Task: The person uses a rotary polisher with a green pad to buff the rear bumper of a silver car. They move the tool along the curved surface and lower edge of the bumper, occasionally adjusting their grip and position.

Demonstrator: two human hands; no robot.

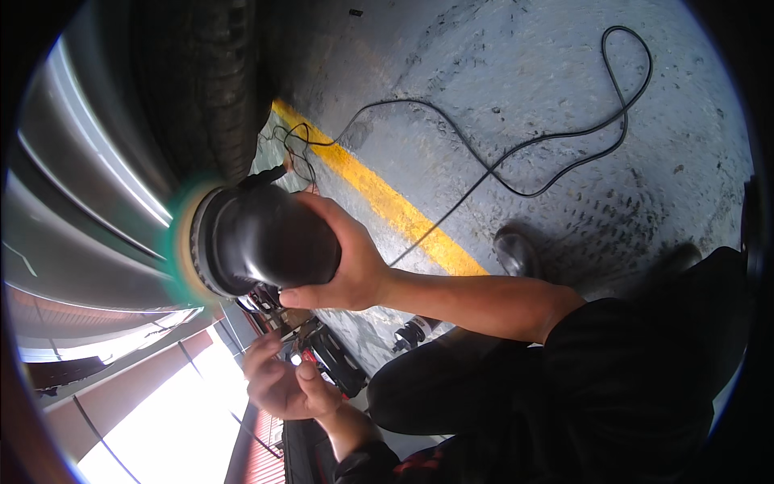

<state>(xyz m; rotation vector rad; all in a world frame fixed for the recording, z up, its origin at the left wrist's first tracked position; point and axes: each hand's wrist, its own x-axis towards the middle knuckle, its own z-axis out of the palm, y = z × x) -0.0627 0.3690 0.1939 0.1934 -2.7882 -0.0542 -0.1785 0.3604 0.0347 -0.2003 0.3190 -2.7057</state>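
My right hand wraps around the rounded black housing of a power polisher, fingers on one side and thumb on the other. A green foam pad, blurred as if spinning, faces the glossy dark car body panel. Whether the pad touches the panel cannot be made out. Lower in the picture, my left hand is raised apart from the polisher, palm showing, fingers partly curled and a little blurred. Nothing is in it. The polisher's handle is mostly hidden behind its head.
A car tyre stands beside the panel. Black cable loops over the grey floor and crosses a yellow painted line. By my knee lies a black-ended bottle-like container, near a black case. A shoe rests on the floor.
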